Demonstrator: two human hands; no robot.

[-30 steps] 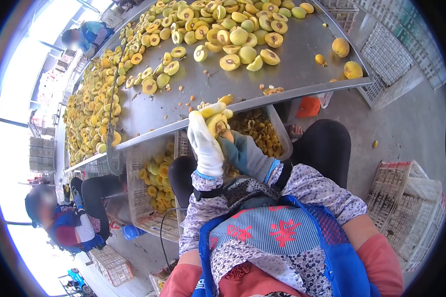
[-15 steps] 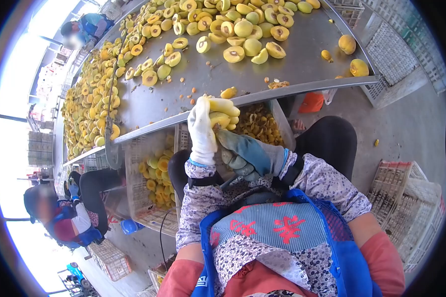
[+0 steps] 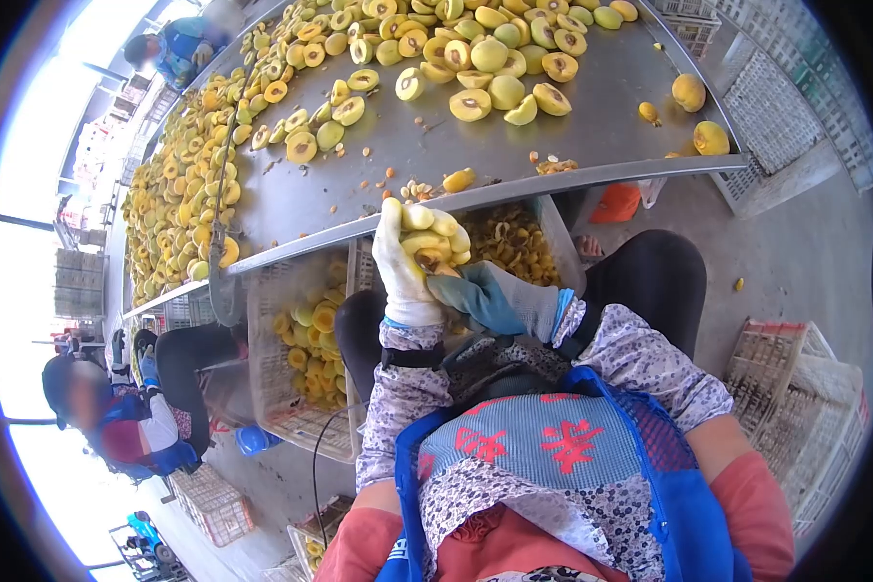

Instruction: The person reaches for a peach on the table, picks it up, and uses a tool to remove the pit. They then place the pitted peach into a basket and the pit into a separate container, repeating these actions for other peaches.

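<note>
My left hand [image 3: 400, 270], in a white glove stained yellow at the fingers, is closed around a yellow peach half [image 3: 433, 259] with a brown centre. Against the lower side of that half press the fingertips of my right hand [image 3: 495, 297], which wears a blue-grey glove. Its fingers are curled together, and whatever they may grip is hidden. Both hands are just below the front edge of the metal table [image 3: 388, 155]. Near that edge lie pale and orange kernels [image 3: 417, 189] and a small yellow piece of fruit [image 3: 459, 180].
Many halved peaches [image 3: 184, 184] cover the table's left and far parts. Below its edge are a crate of fruit halves [image 3: 310, 364] and a bin of brownish scraps [image 3: 514, 247]. Stacked crates [image 3: 795, 407] stand at right. Two people [image 3: 131, 417] [image 3: 179, 48] sit along the left.
The peach half in my left hand has turned, showing more of its cut centre. My right hand has shifted slightly upward against it. Pale kernels now show at the table edge above my left hand.
</note>
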